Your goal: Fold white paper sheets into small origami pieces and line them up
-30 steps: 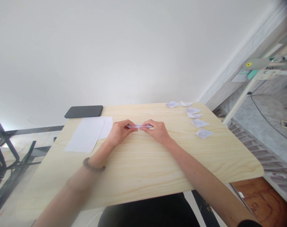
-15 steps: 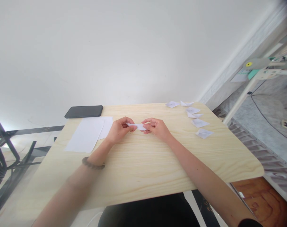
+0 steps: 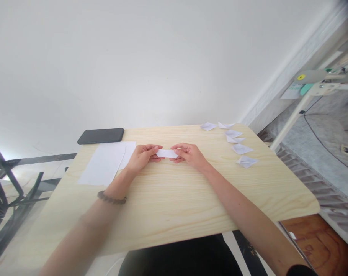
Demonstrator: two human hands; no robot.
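Observation:
A small folded strip of white paper [image 3: 166, 153] is stretched level between my two hands, over the middle of the table. My left hand [image 3: 146, 155] pinches its left end, thumb on top and fingers behind. The right end is gripped the same way by my right hand [image 3: 187, 154]. The ends of the strip are covered by my fingers. To the right lie several folded white paper boats, the nearest paper boat [image 3: 247, 161] beside my right forearm.
Loose white sheets of paper [image 3: 100, 165] lie left of my left hand, with a black phone [image 3: 101, 135] behind them. The light wooden table [image 3: 174, 207] meets a white wall at the back. A white metal frame [image 3: 294, 119] stands beyond the right edge.
The paper between my hands has turned from a narrow, pointed shape to a flatter, straight-edged strip. My left thumb has shifted up onto its left end.

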